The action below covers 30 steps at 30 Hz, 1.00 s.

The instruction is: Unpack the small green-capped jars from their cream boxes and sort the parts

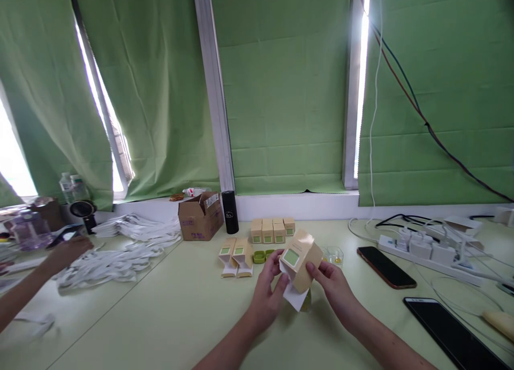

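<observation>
As I hold the box (305, 250) tilted above the desk (180, 322), white flap hanging open, my left hand (265, 295) is partly closed on its left edge and my right hand (335, 287) pinches the other side. I judge this to be handling of the open box; any further move calls for a light, steady grip on thin card. Two open boxes (243, 250) stand beyond my left hand, insides unreadable. Behind are four boxes (267, 232), with green cups (259, 257) nearer. The clear tray (336, 252) has yellow bits; the carton's (198, 224) contents are hidden.
</observation>
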{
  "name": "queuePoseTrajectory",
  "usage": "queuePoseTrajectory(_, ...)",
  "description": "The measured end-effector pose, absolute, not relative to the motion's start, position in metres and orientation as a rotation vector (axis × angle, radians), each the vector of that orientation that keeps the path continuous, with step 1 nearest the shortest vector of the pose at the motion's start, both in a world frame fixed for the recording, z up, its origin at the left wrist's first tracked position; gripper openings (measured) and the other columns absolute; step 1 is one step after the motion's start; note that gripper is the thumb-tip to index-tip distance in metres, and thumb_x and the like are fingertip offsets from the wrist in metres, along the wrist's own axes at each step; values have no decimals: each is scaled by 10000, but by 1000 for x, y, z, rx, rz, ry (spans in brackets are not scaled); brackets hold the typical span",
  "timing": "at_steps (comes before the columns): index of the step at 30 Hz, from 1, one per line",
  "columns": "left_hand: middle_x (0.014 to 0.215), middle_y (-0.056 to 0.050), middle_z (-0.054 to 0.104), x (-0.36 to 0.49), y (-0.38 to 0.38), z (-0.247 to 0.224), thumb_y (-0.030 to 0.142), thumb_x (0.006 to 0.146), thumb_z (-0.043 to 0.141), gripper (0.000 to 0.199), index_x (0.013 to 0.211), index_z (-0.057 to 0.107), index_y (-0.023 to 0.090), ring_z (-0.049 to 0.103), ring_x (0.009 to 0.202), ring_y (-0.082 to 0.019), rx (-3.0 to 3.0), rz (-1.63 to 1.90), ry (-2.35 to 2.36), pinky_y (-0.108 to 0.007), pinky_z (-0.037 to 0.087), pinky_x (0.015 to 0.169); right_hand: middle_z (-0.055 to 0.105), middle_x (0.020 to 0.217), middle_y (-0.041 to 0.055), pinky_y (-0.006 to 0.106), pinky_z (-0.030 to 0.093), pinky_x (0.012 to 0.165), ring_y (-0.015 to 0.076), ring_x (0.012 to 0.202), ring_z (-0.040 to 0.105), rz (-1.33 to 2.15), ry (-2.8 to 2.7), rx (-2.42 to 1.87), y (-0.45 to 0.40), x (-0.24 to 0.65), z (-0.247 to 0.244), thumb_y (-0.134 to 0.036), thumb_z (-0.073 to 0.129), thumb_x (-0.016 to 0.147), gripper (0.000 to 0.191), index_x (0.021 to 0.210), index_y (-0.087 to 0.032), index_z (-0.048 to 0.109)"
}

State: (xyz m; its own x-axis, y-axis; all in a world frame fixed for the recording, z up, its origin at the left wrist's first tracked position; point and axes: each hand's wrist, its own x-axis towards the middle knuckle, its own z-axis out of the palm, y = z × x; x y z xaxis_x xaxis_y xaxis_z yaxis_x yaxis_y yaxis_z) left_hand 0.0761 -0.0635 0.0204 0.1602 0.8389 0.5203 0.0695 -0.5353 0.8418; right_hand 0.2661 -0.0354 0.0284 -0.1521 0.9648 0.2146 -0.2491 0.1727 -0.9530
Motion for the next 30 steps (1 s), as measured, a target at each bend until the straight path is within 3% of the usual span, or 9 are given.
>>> queuePoseTrajectory(3,1326,-132,659,75,-63,27,564,1005,509,527,1414,493,232,628,1206,-293,1624,1493,846,-416,492,1022,822,928,127,511,599,864,368,897,747,1274,-1222,-811,-34,268,27,-758,816,638,604,886,-207,822)
queuePoseTrajectory(9,1034,-91,734,72,-56,27,655,928,581,501,1108,661,194,666,981,-261,1542,1536,1046,-360,507,873,822,951,140,505,606,839,360,865,758,1283,-1208,-815,-33,272,24,-723,831,651,617,949,-183,817)
queuePoseTrajectory(17,932,-95,719,70,-45,17,657,840,695,503,973,716,172,640,877,-244,1668,1458,1144,-315,487,760,805,861,138,466,579,774,319,769,707,1222,-1316,-836,-33,263,19,-741,829,626,620,847,-162,802)
queuePoseTrajectory(23,825,-65,700,66,-36,15,677,810,717,511,869,679,171,616,765,-200,1577,1522,1068,-292,484,698,764,811,93,394,555,800,291,839,681,1107,-1336,-753,-36,265,20,-780,690,760,590,773,-198,780)
queuePoseTrajectory(26,821,-56,690,62,-39,19,593,875,689,416,874,657,179,621,773,-197,1631,1660,1097,-304,506,715,721,730,69,380,540,818,271,816,669,997,-1334,-777,-34,270,22,-775,642,802,581,788,-212,784)
queuePoseTrajectory(30,991,-76,735,58,-49,30,278,928,672,82,972,660,210,648,970,-234,2059,1956,1138,-363,537,836,708,699,63,372,530,785,271,796,665,959,-1289,-814,-29,273,20,-776,651,789,581,833,-216,796)
